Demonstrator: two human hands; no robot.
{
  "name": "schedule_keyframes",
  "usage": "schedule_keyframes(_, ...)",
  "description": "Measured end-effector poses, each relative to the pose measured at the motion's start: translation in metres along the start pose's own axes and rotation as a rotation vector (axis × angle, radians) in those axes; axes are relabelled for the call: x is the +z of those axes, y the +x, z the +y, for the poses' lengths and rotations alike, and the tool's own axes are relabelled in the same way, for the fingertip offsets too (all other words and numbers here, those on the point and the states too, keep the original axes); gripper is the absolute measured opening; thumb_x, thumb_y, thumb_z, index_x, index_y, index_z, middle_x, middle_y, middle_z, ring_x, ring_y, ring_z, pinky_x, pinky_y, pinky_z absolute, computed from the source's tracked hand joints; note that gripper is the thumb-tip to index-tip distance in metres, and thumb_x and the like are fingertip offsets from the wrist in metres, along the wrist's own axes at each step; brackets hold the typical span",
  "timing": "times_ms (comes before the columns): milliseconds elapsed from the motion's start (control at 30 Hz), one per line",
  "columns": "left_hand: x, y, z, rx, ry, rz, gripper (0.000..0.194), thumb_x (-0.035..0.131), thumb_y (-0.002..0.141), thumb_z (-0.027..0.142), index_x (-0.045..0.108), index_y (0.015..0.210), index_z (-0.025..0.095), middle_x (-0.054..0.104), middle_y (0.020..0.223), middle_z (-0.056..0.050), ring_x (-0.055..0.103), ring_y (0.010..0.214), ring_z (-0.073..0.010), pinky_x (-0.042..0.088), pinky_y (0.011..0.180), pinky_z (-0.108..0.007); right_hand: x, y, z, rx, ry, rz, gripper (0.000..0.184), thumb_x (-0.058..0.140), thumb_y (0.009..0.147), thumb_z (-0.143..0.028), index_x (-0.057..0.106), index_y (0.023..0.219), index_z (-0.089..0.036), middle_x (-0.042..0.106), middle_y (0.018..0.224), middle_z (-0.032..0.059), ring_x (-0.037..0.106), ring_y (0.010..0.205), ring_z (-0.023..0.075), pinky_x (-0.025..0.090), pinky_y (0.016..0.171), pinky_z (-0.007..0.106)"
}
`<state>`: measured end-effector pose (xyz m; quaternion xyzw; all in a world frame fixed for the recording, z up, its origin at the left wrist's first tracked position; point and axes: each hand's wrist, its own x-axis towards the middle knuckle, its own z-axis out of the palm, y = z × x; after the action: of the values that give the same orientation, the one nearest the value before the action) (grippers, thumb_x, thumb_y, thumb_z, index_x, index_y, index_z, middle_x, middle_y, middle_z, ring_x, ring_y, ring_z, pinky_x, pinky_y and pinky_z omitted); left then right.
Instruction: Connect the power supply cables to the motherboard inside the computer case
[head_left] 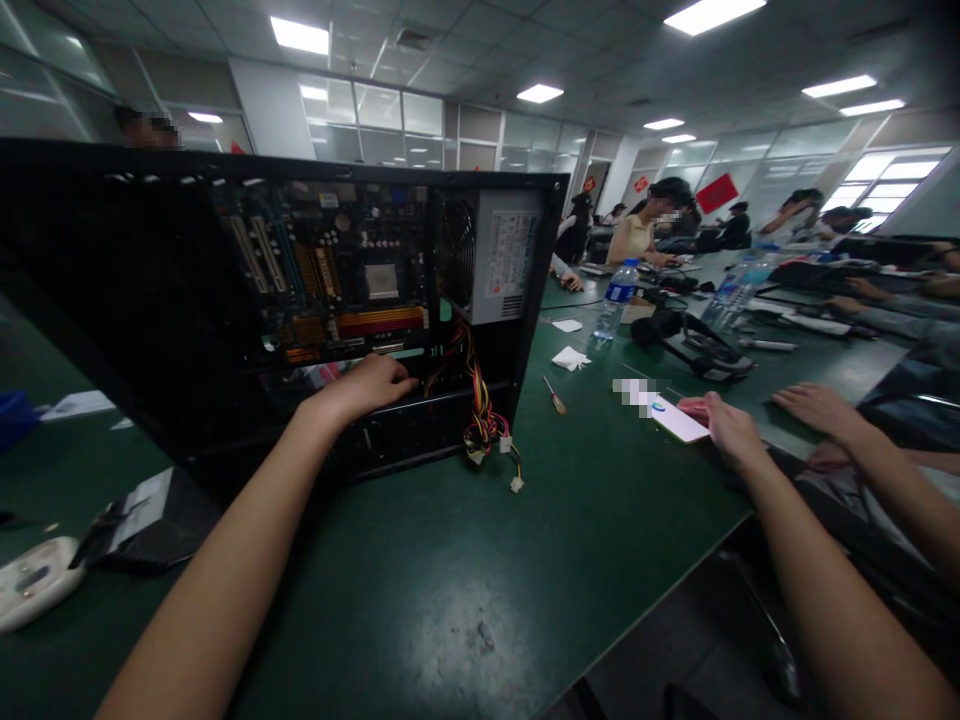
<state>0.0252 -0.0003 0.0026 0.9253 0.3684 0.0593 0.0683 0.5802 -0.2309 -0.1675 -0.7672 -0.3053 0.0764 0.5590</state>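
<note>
An opened black computer case (pixel 330 165) stands on the green table, its motherboard (pixel 352 240) and power supply (pixel 510 255) exposed. My left hand (pixel 371 383) reaches into its lower part, fingers curled down onto the metal bar there; the fingertips are partly hidden. A bundle of coloured power cables (pixel 480 420) with white plugs hangs from the power supply onto the table, to the right of that hand. Over at the right table edge, my right hand (pixel 727 430) grips the near end of a smartphone (pixel 682 418) with a lit, pale screen.
A screwdriver (pixel 555 396) and crumpled tissue (pixel 571 358) lie between case and phone. Beyond are a water bottle (pixel 616 300) and black headphones (pixel 694 345). A neighbour's hand (pixel 817 408) rests at right. A white oval device (pixel 37 580) lies at left. Several people sit farther back.
</note>
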Motion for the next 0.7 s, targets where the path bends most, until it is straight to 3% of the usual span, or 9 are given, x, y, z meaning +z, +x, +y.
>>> schedule_keyframes(100, 0.002, 0.002, -0.002, -0.001, 0.007, -0.009, 0.037, 0.05, 0.093, 0.039, 0.077, 0.085, 0.016, 0.074, 0.078, -0.009, 0.064, 0.071, -0.0198, 0.04, 0.063, -0.027, 0.003, -0.003, -0.004, 0.097, 0.093, 0.01, 0.042, 0.045, 0.093, -0.052, 0.067, 0.08, -0.018, 0.075, 0.103, 0.0188, 0.07, 0.108, 0.0324, 0.048, 0.108, 0.045)
schedule_keyframes(267, 0.003, 0.003, -0.005, 0.021, 0.026, -0.042, 0.038, 0.049, 0.093, 0.038, 0.078, 0.092, 0.014, 0.076, 0.084, -0.011, 0.066, 0.074, -0.0206, 0.041, 0.066, -0.027, 0.004, -0.006, -0.009, 0.117, 0.099, 0.007, 0.036, 0.044, 0.095, -0.042, 0.068, 0.081, -0.018, 0.074, 0.104, 0.0185, 0.07, 0.107, 0.0322, 0.046, 0.109, 0.046)
schedule_keyframes(567, 0.001, 0.0, -0.003, 0.039, -0.101, -0.127, 0.033, 0.056, 0.087, 0.035, 0.077, 0.105, 0.016, 0.078, 0.101, -0.008, 0.07, 0.089, -0.0214, 0.046, 0.073, -0.024, -0.002, -0.013, -0.016, 0.061, -0.107, -0.007, 0.043, 0.041, 0.092, -0.05, 0.069, 0.087, -0.019, 0.074, 0.106, 0.0165, 0.069, 0.104, 0.0335, 0.048, 0.103, 0.048)
schedule_keyframes(700, 0.002, 0.003, -0.003, 0.027, -0.085, -0.132, 0.035, 0.055, 0.087, 0.034, 0.077, 0.107, 0.015, 0.078, 0.103, -0.01, 0.07, 0.089, -0.0217, 0.046, 0.074, -0.025, -0.004, -0.011, -0.014, -0.021, -0.227, 0.034, 0.048, 0.037, 0.09, -0.052, 0.07, 0.085, -0.018, 0.076, 0.098, 0.0168, 0.071, 0.094, 0.0322, 0.054, 0.093, 0.047)
